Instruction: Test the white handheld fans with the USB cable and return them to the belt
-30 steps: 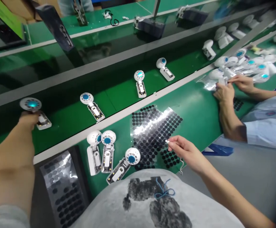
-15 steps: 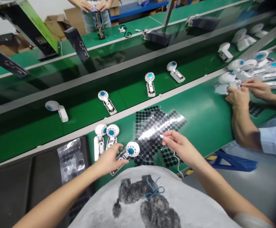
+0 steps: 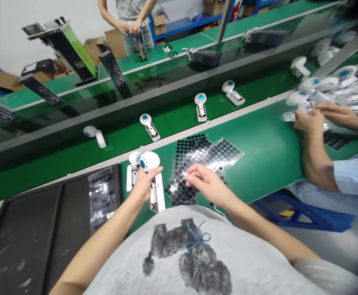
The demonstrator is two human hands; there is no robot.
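My left hand [image 3: 144,183] is closed around a white handheld fan [image 3: 156,194], a round-headed unit with a blue centre and a long handle that stands open along its length. Part of the fan is hidden behind my fingers. Close by on the left lies another such fan [image 3: 132,176], its handle also open. My right hand [image 3: 205,182] pinches a small white cable end [image 3: 185,175], held over sheets of black round stickers [image 3: 194,157]. A white cable [image 3: 219,212] shows below that hand, near my shirt.
Several fans, one of them here [image 3: 201,108], lie along the green conveyor belt [image 3: 172,121]. A black tray [image 3: 52,205] is at left, carrying a sticker sheet [image 3: 101,196]. A co-worker's hands [image 3: 312,121] work at right beside piled fans [image 3: 345,84]. Another person [image 3: 134,24] stands across the line.
My left hand has lifted and turned the fan, bringing it more upright beside the other one. My right hand has moved left with the cable end, nearer the fan. The view has shifted.
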